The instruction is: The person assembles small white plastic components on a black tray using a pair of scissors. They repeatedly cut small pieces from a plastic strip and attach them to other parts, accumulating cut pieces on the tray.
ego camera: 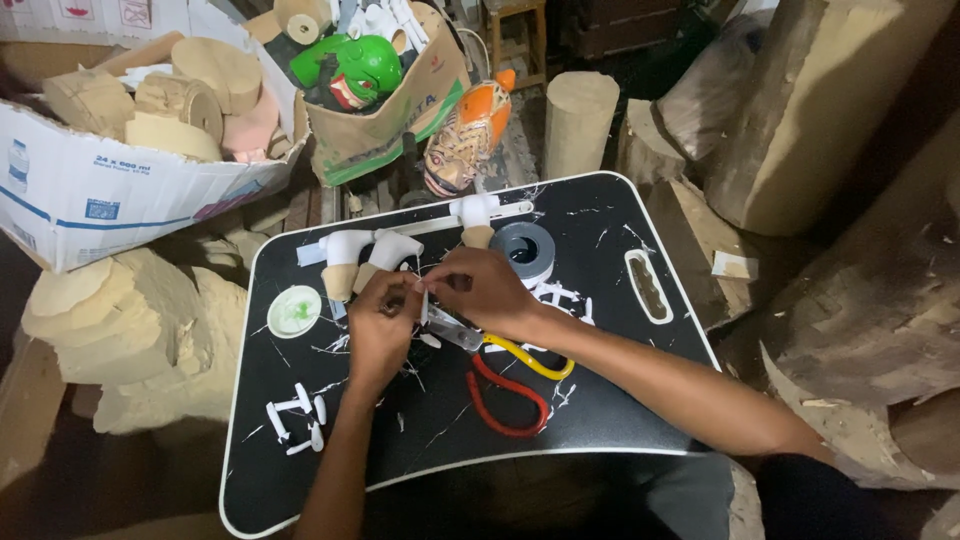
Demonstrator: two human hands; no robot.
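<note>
While both hands meet over the middle of the black lap tray [300,470], the work sits close under the person's eyes, which looks to be why everything small is gathered there. From the head camera, the left hand [380,325] is curled nearly closed, its fingertips pinched around a small white piece [423,300] that stands roughly upright between the two hands. The right hand [487,290] comes in from the other side, fingers drawn narrow onto the same piece; whether it also grips a tool I cannot tell, since the knuckles hide it.

Just below the hands lies a clear glue tube [455,330], and near it pliers with one yellow and one red handle [510,385], laid within easy reach of the right hand. A roll of grey tape [524,250] sits just beyond the right hand. Three white-painted wooden carvings [345,258] stand in a row along the far edge, probably kept out of the way. A round green-smeared lid [294,311] rests to the left, and a few little white pegs [296,420] lie apart near the front corner. White shavings scatter the tray.
</note>
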